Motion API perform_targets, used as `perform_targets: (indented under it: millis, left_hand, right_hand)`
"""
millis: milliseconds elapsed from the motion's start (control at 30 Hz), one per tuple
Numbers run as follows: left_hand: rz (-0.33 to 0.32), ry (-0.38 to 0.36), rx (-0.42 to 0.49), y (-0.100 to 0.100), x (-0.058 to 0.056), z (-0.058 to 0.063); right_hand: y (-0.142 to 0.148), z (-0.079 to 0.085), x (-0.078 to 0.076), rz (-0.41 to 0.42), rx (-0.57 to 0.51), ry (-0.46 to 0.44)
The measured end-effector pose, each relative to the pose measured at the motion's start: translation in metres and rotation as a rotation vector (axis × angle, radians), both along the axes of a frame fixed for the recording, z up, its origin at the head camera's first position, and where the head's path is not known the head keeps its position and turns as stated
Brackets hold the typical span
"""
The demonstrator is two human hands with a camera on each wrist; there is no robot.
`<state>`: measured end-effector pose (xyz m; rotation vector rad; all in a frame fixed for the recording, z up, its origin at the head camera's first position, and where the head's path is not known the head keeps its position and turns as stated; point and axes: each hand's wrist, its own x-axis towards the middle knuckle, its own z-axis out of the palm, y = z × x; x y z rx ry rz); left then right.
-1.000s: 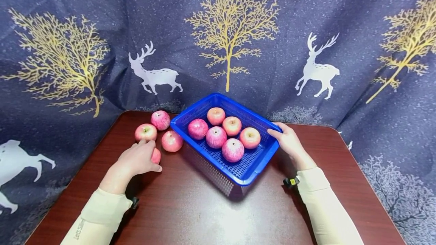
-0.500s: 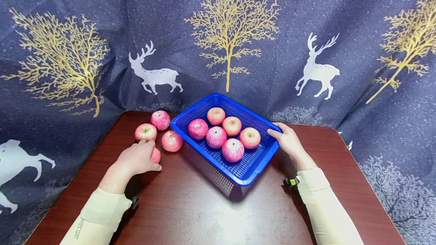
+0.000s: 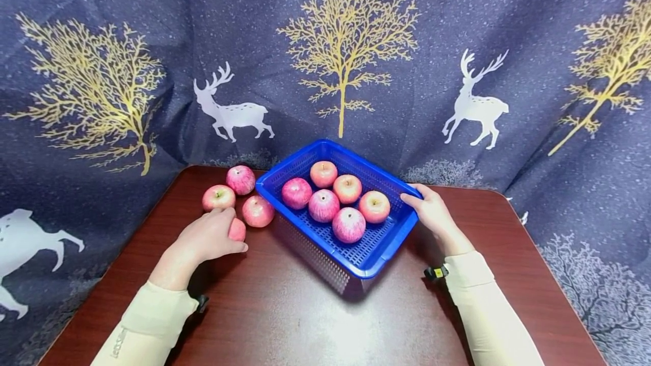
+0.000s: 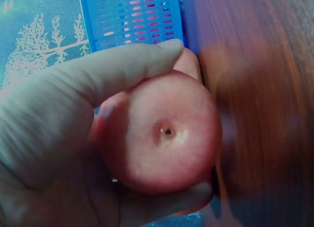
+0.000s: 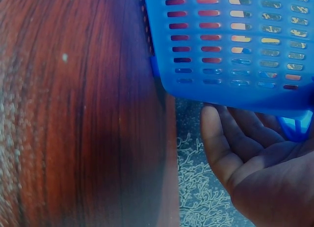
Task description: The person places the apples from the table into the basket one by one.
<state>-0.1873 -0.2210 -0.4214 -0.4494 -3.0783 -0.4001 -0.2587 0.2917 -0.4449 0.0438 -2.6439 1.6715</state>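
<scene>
My left hand [image 3: 203, 237] grips a red apple [image 3: 237, 230] on the left of the table. In the left wrist view, thumb and fingers curl round that apple [image 4: 164, 133], whose dimpled end faces the camera. Close by are three more apples: a yellowish-red one [image 3: 218, 198], a dark pink one [image 3: 241, 179] and a pinkish one [image 3: 258, 211]. A blue plastic basket [image 3: 311, 231] stands at an angle in the middle, with several apples inside. My right hand [image 3: 432, 210] holds its right corner at the rim. The right wrist view shows fingers [image 5: 213, 128] against the basket's perforated side [image 5: 225, 84].
The dark red wooden table [image 3: 285, 321] carries everything. Behind it hangs a dark blue cloth [image 3: 315, 100] printed with white deer and golden trees, close to the basket's back corner. A black band [image 3: 435, 273] is on the right wrist.
The left hand has shifted slightly to the right together with the apple in it. My right hand and the basket look unchanged.
</scene>
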Motion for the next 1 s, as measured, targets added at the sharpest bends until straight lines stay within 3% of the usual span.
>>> perform_targets:
  millis: [333,600,767,1000]
  left_hand:
    - [-0.147,0.117,0.184,0.007,-0.002,0.005]
    - [-0.196,0.187,0.252,0.014,-0.006,0.009]
    - [-0.215,0.219,0.288,0.018,-0.009,0.012]
    - [-0.154,0.273,0.369,0.033,-0.008,0.019]
  right_hand:
    - [0.001,0.001,0.0,0.004,-0.014,-0.01]
    - [0.001,0.0,0.0,0.002,-0.012,-0.001]
    - [-0.001,-0.002,-0.002,0.001,-0.011,0.03]
    - [0.0,-0.001,-0.001,-0.008,-0.02,0.012]
